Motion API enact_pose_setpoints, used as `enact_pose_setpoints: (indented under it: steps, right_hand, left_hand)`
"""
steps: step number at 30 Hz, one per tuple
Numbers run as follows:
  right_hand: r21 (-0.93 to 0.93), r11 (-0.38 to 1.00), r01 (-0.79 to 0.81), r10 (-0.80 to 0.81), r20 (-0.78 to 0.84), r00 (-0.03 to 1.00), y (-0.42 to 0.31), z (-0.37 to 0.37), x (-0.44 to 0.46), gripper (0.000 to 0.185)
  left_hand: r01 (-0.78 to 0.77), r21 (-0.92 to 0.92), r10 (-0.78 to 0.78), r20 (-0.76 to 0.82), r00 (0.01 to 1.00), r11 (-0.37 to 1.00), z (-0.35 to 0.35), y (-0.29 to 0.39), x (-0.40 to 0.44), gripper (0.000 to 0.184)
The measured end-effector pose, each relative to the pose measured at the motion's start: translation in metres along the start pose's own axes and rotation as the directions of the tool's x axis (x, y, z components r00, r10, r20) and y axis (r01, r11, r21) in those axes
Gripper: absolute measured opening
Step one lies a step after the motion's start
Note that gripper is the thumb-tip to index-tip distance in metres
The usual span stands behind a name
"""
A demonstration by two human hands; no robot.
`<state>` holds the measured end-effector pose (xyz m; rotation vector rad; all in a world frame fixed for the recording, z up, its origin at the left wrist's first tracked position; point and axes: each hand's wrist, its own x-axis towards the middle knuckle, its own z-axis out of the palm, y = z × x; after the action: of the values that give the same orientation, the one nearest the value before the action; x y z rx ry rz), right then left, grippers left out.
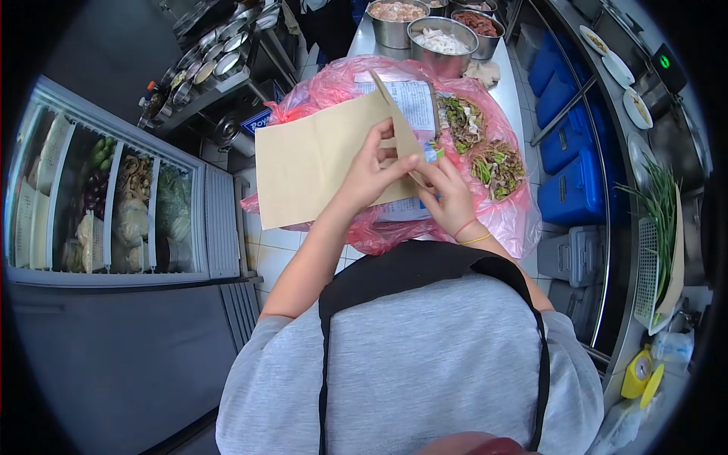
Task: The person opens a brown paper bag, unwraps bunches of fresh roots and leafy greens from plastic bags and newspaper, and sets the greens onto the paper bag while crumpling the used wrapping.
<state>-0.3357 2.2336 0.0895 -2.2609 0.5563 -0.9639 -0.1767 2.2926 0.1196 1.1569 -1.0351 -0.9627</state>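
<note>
A large sheet of plain brown paper lies tilted over the table, its right part folded up into a standing flap. My left hand grips this flap from the left, with the thumb stretched toward the other hand. At the flap's lower right edge, my right hand pinches the paper, and the two hands nearly meet. Beneath the sheet are printed newspaper and pink plastic bags. Wilted leafy greens with brown roots lie on the pink plastic right of my right hand.
Steel pots of raw food stand at the table's far end. An open glass-topped fridge of vegetables is on the left. Blue bins sit below the right counter, which holds green stalks in a white basket and a yellow scale.
</note>
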Motion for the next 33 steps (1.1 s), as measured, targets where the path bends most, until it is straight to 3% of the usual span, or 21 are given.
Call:
enact_pose_setpoints:
  steps: [4,9,13,15,16,19,20,21,22,23,24,25,27,28,29,30,31,33]
  right_hand:
    - [0.024,0.999,0.025,-0.024,-0.028,0.999,0.005,0.001,-0.003,0.042]
    - [0.150,0.976,-0.161,0.152,0.067,0.986,0.006,-0.004,-0.005,0.041]
    - [0.125,0.990,-0.062,0.060,0.014,0.998,0.018,-0.001,-0.002,0.039]
    - [0.353,0.917,-0.184,0.196,0.003,0.981,0.020,-0.001,0.001,0.038]
    - [0.423,0.871,-0.248,0.229,0.096,0.969,0.023,-0.004,0.002,0.040]
    - [0.436,0.882,-0.179,0.160,0.081,0.984,0.032,-0.004,0.008,0.044]
    - [0.561,0.784,-0.265,0.255,0.099,0.962,0.032,-0.005,0.011,0.048]
    - [0.562,0.783,-0.268,0.256,0.102,0.961,0.034,-0.008,0.014,0.048]
    - [0.439,0.875,-0.205,0.260,-0.069,0.963,0.037,-0.013,0.019,0.048]
    - [0.295,0.942,-0.158,0.232,-0.235,0.944,0.035,-0.019,0.024,0.049]
    - [0.134,0.988,-0.075,0.116,-0.329,0.937,0.002,-0.036,0.038,0.036]
    - [0.136,0.988,-0.074,0.115,-0.327,0.938,-0.006,-0.047,0.046,0.036]
    - [0.215,0.974,0.067,-0.073,0.021,0.997,-0.014,-0.062,0.055,0.023]
    - [0.173,0.984,-0.033,0.026,0.039,0.999,-0.026,-0.060,0.062,0.015]
    - [0.169,0.985,-0.035,0.030,0.036,0.999,-0.020,-0.060,0.064,0.015]
    - [0.055,0.996,-0.069,0.059,0.156,0.986,-0.006,-0.058,0.069,0.015]
    - [-0.063,0.994,-0.085,0.099,0.272,0.957,0.007,-0.055,0.070,0.017]
    - [-0.052,0.989,-0.141,0.150,0.363,0.920,0.017,-0.054,0.069,0.016]
  left_hand:
    - [0.094,-0.090,-0.091,0.035,0.995,0.991,-0.003,-0.019,0.007,0.057]
    - [0.091,-0.190,-0.082,0.057,0.995,0.977,-0.007,-0.036,0.011,0.051]
    - [0.122,-0.196,-0.120,0.019,0.993,0.973,-0.008,-0.041,0.016,0.052]
    - [0.106,-0.195,-0.097,0.057,0.994,0.975,-0.010,-0.042,0.020,0.053]
    - [0.107,-0.195,-0.099,0.049,0.994,0.975,-0.009,-0.043,0.021,0.053]
    - [0.130,-0.173,-0.134,-0.011,0.991,0.976,-0.012,-0.046,0.027,0.040]
    - [0.216,-0.191,-0.213,0.034,0.976,0.958,-0.017,-0.050,0.029,0.031]
    - [0.301,-0.206,-0.290,0.082,0.953,0.931,-0.020,-0.054,0.030,0.022]
    - [0.303,-0.207,-0.292,0.080,0.953,0.931,-0.021,-0.058,0.030,0.022]
    - [0.268,-0.125,-0.264,0.047,0.963,0.955,-0.020,-0.056,0.030,0.017]
    - [0.234,-0.041,-0.234,0.016,0.972,0.971,-0.019,-0.053,0.029,0.014]
    - [0.234,-0.041,-0.234,0.012,0.972,0.971,-0.017,-0.049,0.029,0.014]
    - [0.054,0.272,-0.054,-0.006,0.999,0.961,-0.012,-0.035,0.029,0.008]
    - [0.053,0.271,-0.054,-0.001,0.999,0.961,-0.007,-0.023,0.030,0.008]
    - [-0.179,0.431,0.160,0.081,0.984,0.884,0.000,-0.006,0.031,0.007]
    - [-0.397,0.555,0.350,0.195,0.916,0.731,0.005,0.008,0.032,0.006]
    - [-0.399,0.553,0.352,0.196,0.915,0.731,0.012,0.019,0.031,0.006]
    - [-0.537,0.511,0.392,0.370,0.842,0.671,0.027,0.033,0.028,0.008]
